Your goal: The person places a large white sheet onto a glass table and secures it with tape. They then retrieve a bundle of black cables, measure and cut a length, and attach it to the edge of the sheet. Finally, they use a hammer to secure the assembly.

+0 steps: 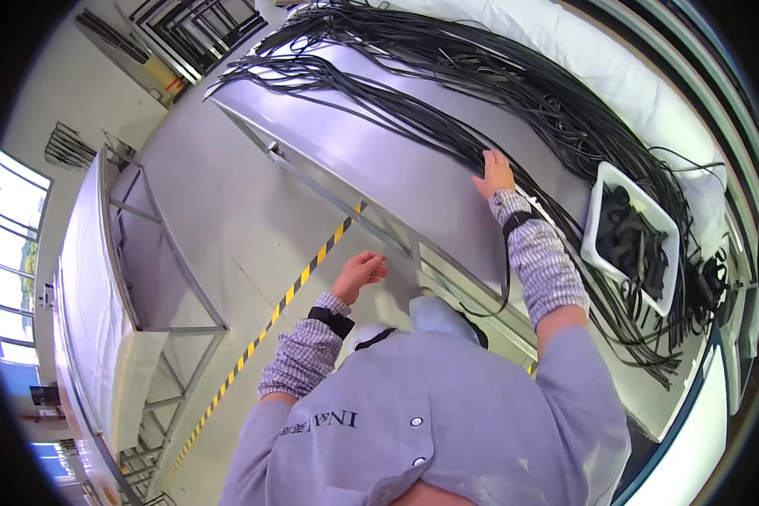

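Observation:
My right hand (495,174) lies flat, fingers spread, on a long bundle of thin black rubber strips (514,93) that runs along a shiny metal table (379,160). One strip (507,261) hangs over the table edge beside my right forearm. My left hand (361,273) hovers off the table above the floor, fingers curled in, and nothing shows in it. Both arms wear checked sleeve covers with black cuffs.
A white rectangular tray (600,190) with short black pieces stands on the strips right of my right arm. White padding (582,42) lines the table's far side. Yellow-black tape (295,291) crosses the grey floor. Another metal table (84,278) stands at left.

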Demonstrator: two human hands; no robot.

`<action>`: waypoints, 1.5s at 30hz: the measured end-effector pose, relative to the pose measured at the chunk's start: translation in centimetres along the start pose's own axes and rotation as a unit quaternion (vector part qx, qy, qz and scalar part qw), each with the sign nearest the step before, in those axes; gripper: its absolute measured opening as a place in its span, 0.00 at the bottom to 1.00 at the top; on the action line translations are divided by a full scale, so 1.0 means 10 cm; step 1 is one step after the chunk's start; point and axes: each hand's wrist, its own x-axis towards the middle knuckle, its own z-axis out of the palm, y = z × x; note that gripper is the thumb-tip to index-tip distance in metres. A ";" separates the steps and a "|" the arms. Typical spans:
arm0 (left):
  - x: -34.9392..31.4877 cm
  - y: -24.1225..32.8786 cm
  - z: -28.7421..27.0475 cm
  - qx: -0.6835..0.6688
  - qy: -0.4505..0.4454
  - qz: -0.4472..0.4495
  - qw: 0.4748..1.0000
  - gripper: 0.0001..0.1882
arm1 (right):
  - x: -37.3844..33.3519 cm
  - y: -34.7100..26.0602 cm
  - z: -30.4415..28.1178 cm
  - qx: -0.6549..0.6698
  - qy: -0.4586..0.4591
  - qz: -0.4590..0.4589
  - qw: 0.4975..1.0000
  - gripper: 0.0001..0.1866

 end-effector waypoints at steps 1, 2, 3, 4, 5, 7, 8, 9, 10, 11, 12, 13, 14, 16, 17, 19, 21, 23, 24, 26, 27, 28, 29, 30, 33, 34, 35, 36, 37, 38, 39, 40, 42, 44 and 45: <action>0.10 0.12 -0.03 0.004 0.003 -0.001 1.000 0.14 | 0.16 -0.01 0.04 -0.032 -0.086 0.004 0.996 0.35; 0.20 0.25 -0.07 0.009 0.004 -0.002 1.000 0.14 | 0.24 -0.03 0.15 -0.061 -0.118 0.003 0.991 0.34; 0.32 0.39 -0.11 0.016 0.003 -0.003 1.000 0.14 | 0.28 -0.06 0.24 -0.091 -0.149 0.003 0.985 0.32; 0.44 0.52 -0.10 0.003 -0.006 0.004 1.000 0.14 | 0.32 0.00 0.30 -0.126 -0.179 0.002 0.976 0.30; 0.57 0.65 -0.10 -0.008 -0.016 0.010 1.000 0.14 | 0.38 0.08 0.38 -0.162 -0.166 -0.024 0.972 0.23; 0.77 0.84 -0.08 -0.020 -0.040 0.017 0.999 0.14 | 0.40 0.16 0.40 -0.156 -0.200 -0.047 0.966 0.19; 0.93 0.89 -0.10 -0.003 -0.056 0.007 0.998 0.15 | 0.40 0.10 0.39 -0.149 -0.217 -0.058 0.963 0.18; 1.11 0.94 -0.12 0.016 -0.075 -0.003 0.997 0.16 | 0.40 0.05 0.37 -0.128 -0.170 -0.063 0.975 0.16; 1.30 1.02 -0.10 0.035 -0.099 -0.011 0.994 0.17 | 0.40 -0.01 0.31 -0.085 -0.174 -0.032 0.981 0.16; 1.46 1.14 -0.03 0.008 -0.118 -0.020 0.993 0.18 | 0.40 -0.06 0.24 -0.045 -0.174 0.001 0.984 0.15; 1.61 1.26 0.06 -0.018 -0.138 -0.030 0.990 0.19 | 0.41 -0.12 0.17 -0.004 -0.172 0.034 0.984 0.15; 1.75 1.36 0.15 -0.042 -0.159 -0.043 0.986 0.20 | 0.42 -0.17 0.09 0.031 -0.227 0.102 0.968 0.14; 1.92 1.42 0.19 -0.117 -0.209 -0.075 0.968 0.21 | 0.43 -0.23 0.00 0.049 -0.267 0.105 0.957 0.14; 2.26 1.47 0.27 -0.261 -0.305 -0.147 0.904 0.23 | 0.44 -0.34 -0.20 0.084 -0.339 0.118 0.930 0.15; 2.34 1.49 0.31 -0.278 -0.324 -0.152 0.891 0.22 | 0.39 -0.40 -0.27 0.087 -0.333 0.140 0.928 0.15; 2.44 1.53 0.39 -0.314 -0.358 -0.166 0.864 0.20 | 0.31 -0.53 -0.36 0.092 -0.320 0.187 0.924 0.16; 2.46 1.66 0.49 -0.345 -0.382 -0.192 0.836 0.19 | 0.27 -0.60 -0.41 0.094 -0.297 0.226 0.923 0.16; 2.34 2.00 0.76 -0.336 -0.369 -0.148 0.854 0.21 | 0.30 -0.59 -0.49 0.040 -0.241 0.287 0.926 0.15; 2.19 2.24 0.86 -0.307 -0.353 -0.108 0.877 0.23 | 0.25 -0.53 -0.53 0.018 -0.181 0.278 0.943 0.15; 2.20 2.56 0.90 -0.290 -0.413 -0.002 0.863 0.25 | 0.10 -0.34 -0.57 -0.037 -0.066 0.244 0.967 0.15; 2.27 2.73 0.86 -0.317 -0.424 0.012 0.848 0.25 | -0.06 -0.22 -0.57 -0.071 -0.052 0.256 0.963 0.14; 2.28 2.88 0.82 -0.324 -0.427 0.022 0.844 0.25 | -0.30 -0.04 -0.61 -0.105 -0.053 0.291 0.949 0.12; 2.32 3.04 0.75 -0.330 -0.425 0.040 0.842 0.24 | -0.48 0.07 -0.71 -0.137 -0.033 0.324 0.936 0.11; 2.41 3.16 0.67 -0.334 -0.448 0.045 0.828 0.24 | -0.62 0.15 -0.79 -0.165 -0.011 0.354 0.921 0.11; 2.47 3.48 0.49 -0.339 -0.418 0.070 0.840 0.22 | -1.09 0.18 -1.29 -0.185 -0.010 0.412 0.892 0.09; 2.51 3.60 0.43 -0.355 -0.440 0.087 0.820 0.21 | -1.17 0.12 -1.51 -0.186 0.017 0.391 0.901 0.08; 2.59 3.66 0.39 -0.380 -0.448 0.074 0.806 0.21 | -1.23 0.07 -1.71 -0.213 0.013 0.386 0.897 0.08; 2.65 3.73 0.32 -0.405 -0.450 0.062 0.793 0.21 | -1.24 -0.04 -1.89 -0.237 0.006 0.379 0.895 0.08; 2.69 3.78 0.27 -0.411 -0.447 0.045 0.794 0.20 | -1.19 -0.18 -2.05 -0.245 0.009 0.385 0.890 0.08; 2.71 3.83 0.22 -0.416 -0.443 0.031 0.794 0.19 | -1.12 -0.34 -2.21 -0.253 0.013 0.389 0.886 0.08; 2.72 3.87 0.18 -0.435 -0.443 0.005 0.784 0.18 | -1.09 -0.47 -2.37 -0.284 0.038 0.386 0.877 0.08; 2.76 3.90 0.14 -0.460 -0.437 -0.034 0.772 0.16 | -1.05 -0.62 -2.54 -0.316 0.058 0.385 0.865 0.09; 2.82 3.94 0.04 -0.501 -0.396 -0.073 0.766 0.13 | -0.89 -0.94 -2.90 -0.398 0.144 0.359 0.832 0.09; 2.92 3.91 -0.07 -0.540 -0.362 -0.117 0.751 0.10 | -0.89 -1.17 -3.17 -0.496 0.213 0.347 0.767 0.08; 3.01 3.89 -0.15 -0.560 -0.342 -0.138 0.742 0.09 | -0.98 -1.24 -3.21 -0.520 0.210 0.344 0.753 0.07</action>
